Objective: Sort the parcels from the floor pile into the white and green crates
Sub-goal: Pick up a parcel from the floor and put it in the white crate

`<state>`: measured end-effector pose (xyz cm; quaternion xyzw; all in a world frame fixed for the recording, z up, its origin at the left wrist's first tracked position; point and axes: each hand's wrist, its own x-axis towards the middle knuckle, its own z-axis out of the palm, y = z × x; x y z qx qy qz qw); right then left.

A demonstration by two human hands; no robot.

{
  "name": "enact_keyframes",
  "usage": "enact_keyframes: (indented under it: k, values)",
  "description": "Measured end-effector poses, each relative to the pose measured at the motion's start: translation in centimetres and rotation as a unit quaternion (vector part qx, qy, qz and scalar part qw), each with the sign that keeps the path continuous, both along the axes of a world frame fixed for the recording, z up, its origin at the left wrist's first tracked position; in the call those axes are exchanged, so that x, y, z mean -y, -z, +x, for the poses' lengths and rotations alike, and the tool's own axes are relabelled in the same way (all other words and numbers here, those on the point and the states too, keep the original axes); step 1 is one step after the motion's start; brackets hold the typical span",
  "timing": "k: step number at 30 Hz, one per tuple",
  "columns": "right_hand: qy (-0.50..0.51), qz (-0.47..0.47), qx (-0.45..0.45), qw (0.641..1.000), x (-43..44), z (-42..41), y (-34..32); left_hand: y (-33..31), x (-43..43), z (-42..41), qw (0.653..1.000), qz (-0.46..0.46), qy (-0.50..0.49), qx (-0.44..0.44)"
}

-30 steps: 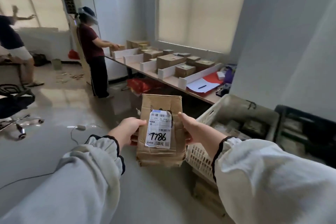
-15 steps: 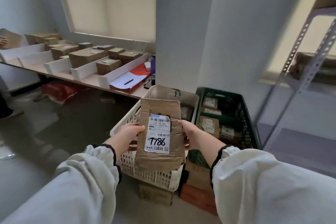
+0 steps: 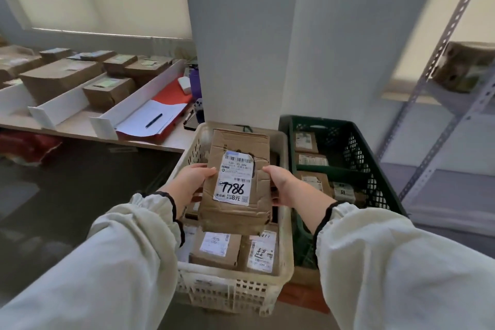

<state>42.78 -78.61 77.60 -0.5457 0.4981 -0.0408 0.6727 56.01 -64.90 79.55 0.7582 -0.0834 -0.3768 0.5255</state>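
Already both crates hold parcels; your left hand (image 3: 191,182) and right hand (image 3: 281,185) clasp the 7786 parcel (image 3: 235,182) above the white crate (image 3: 285,249), still undropped.

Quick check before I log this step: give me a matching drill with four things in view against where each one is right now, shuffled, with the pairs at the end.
Things:
1. parcel marked 7786
2. pen
3. green crate
4. parcel with the handwritten character label

Places:
A. lying on white paper on the table
B. held between the left hand and right hand, above the white crate
C. at the near end inside the white crate
D. right of the white crate

Pairs: 1-B, 2-A, 3-D, 4-C
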Motion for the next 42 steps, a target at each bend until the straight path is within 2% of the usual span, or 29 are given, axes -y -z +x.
enact_keyframes:
  k: [4, 11, 15, 19, 24, 27, 35, 42]
  values:
    - [0.036, 0.013, 0.0, 0.999, 2.4, 3.0, 0.9, 1.6, 3.7, 4.3, 1.0, 0.003, 0.019, -0.001]
    - [0.152, 0.03, 0.02, 0.988, 9.2, 5.6, 2.1, 3.5, 10.9, 7.9, 0.992, -0.017, 0.121, -0.032]
    - [0.135, 0.018, 0.025, 0.99, 13.8, 8.6, 2.2, 3.5, 15.2, 10.9, 0.993, -0.042, 0.097, -0.05]
    - [0.096, -0.003, 0.049, 0.994, 17.8, 13.4, 1.5, 2.9, 18.2, 14.8, 0.997, -0.033, 0.073, -0.017]
    - [0.039, -0.008, 0.025, 0.999, 18.5, 17.5, 3.5, 5.4, 18.6, 18.8, 0.998, -0.018, 0.052, -0.024]
    - [0.009, -0.004, -0.009, 1.0, 18.3, 18.0, 6.8, 8.5, 18.0, 19.4, 0.997, 0.007, 0.056, -0.06]
    - [0.074, 0.036, -0.04, 0.996, 17.8, 15.0, 13.7, 15.1, 18.4, 16.5, 0.989, 0.028, 0.081, -0.118]
    - [0.139, -0.084, -0.152, 0.975, 14.5, 11.7, 15.5, 18.8, 16.9, 12.4, 0.981, 0.032, 0.089, -0.167]
